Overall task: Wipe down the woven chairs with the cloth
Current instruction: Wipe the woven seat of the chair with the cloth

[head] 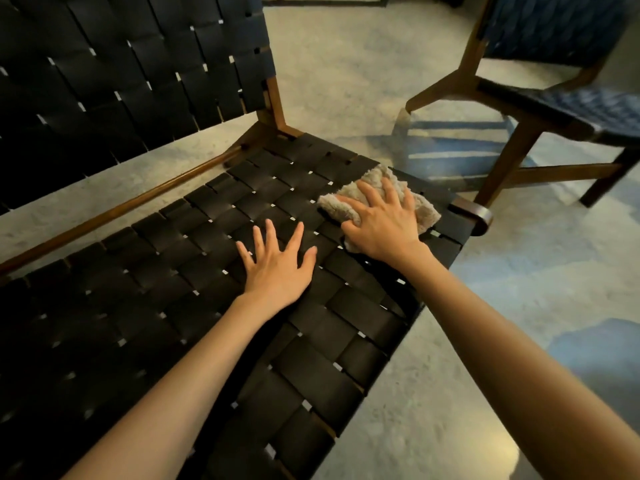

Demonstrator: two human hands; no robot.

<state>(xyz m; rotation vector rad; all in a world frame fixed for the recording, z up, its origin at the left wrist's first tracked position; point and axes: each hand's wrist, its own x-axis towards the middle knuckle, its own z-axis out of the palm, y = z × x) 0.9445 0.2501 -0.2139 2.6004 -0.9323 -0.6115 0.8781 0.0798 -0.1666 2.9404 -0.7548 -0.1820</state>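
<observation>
**Seat wipe, right-hand corner.** My right hand (384,226) lies flat, fingers spread, on the fluffy beige cloth (389,176). It presses the cloth onto the black woven-strap seat of the wooden-framed chair (194,306), close to the rounded brown corner of the frame (479,216). My left hand (277,268), fingers also spread, rests bare on the straps just beside the cloth, bracing. To wipe well, I judge the palm should bear evenly, travel along the straps and then across them, and overlap its passes so the small gaps in the weave are reached. The backrest and the second woven chair (554,105), standing apart on the pale floor, I count as work not yet done.
</observation>
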